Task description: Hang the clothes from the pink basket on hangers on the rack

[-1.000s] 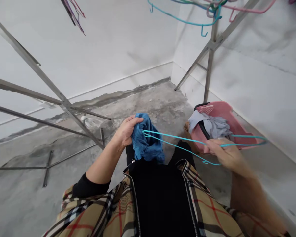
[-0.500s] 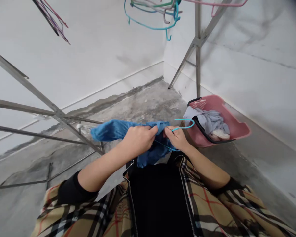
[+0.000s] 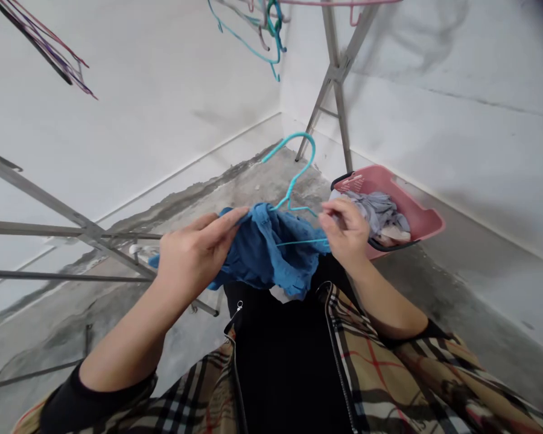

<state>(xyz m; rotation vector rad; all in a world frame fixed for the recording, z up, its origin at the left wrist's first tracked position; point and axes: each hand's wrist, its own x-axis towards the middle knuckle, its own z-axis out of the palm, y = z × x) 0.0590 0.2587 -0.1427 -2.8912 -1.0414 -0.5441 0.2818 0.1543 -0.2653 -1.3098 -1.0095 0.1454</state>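
A blue garment (image 3: 276, 259) hangs bunched in front of my lap, partly on a light-blue clothes hanger (image 3: 291, 187). The hanger's hook points up and away from me. Its left arm disappears under the cloth, while the right arm and part of the lower bar show bare. On the left, my left hand (image 3: 196, 250) is closed on the garment's upper edge, fingers pressed along the shoulder of the hanger. My right hand (image 3: 347, 232) pinches the hanger's right end; whether cloth is also between those fingers is hidden.
To the right, a pink basket (image 3: 428, 218) with a black rim holds light grey-blue and whitish clothes (image 3: 380, 214). Metal rack legs (image 3: 88, 228) cross at the left, and another crossed stand (image 3: 337, 75) is by the corner. Several hangers (image 3: 276, 27) hang overhead.
The hanger's hook has swung from pointing right to standing up. My hands have moved apart, the left one leftward, and the garment is spread wider. The view has shifted slightly.
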